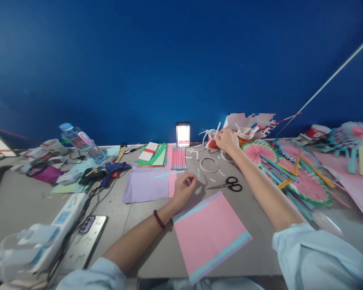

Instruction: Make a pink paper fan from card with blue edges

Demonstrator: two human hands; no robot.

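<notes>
My left hand (185, 186) hovers over the middle of the table, thumb and fingertips pinched; a thin light-blue strip (166, 175) runs leftward from beside it. My right hand (227, 139) reaches to the back, its fingers closed at a small red cup (212, 143) with white strips; what they hold is hidden. Below the hands lies a pink square sheet (210, 233) with light-blue strips along two edges. Black-handled scissors (229, 184) and a tape roll (209, 164) are between the hands. Pink-and-blue striped sticks (178, 158) lie behind my left hand.
Purple sheets (148, 185) and green paper (157, 157) lie left of centre. Further left are a blue glue gun (111, 171), a bottle (84, 141), a power strip (62, 225) and a phone (86, 241). Paper fans (311, 187) fill the right side. A lit screen (183, 135) stands at the back.
</notes>
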